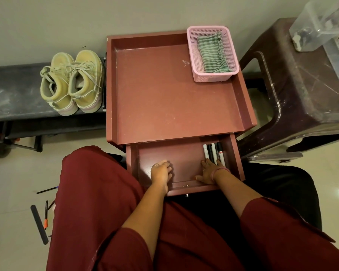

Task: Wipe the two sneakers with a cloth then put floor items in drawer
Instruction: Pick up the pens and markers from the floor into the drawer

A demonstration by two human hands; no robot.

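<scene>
**Both hands inside the open drawer, markers laid at its right side**

No brand or writing can be read; a small red-and-white label is seen on one marker barrel, but its text is too small to make out.

The drawer (184, 153) is pulled out from under the red table (164, 94). Inside it, a row of markers (213, 152) is laid against the right wall, just beyond the fingertips of the right hand (208, 172). That hand is laid flat on the drawer floor with its fingers spread, so its grip is apart and nothing is held. The left hand (160, 172) is set to the left of it, well apart from the markers, its fingers loosely curled on the drawer floor; nothing is seen in its grip.

On the table top, far beyond both hands and to the right, a pink basket (213, 53) is stood in the back corner, and a green striped cloth (213, 55) is crumpled inside it. The two sneakers (72, 83) are placed side by side on a dark bench (14, 90), beyond and to the left of the left hand.

On the floor (12, 182), behind and left of the left hand, pens (46, 214) and a dark flat strip (39, 224) are scattered, partly hidden by the person's red garment. A clear plastic box (321, 26) on a brown stool (301, 94) is cut off at the right edge, its contents blurred.
</scene>
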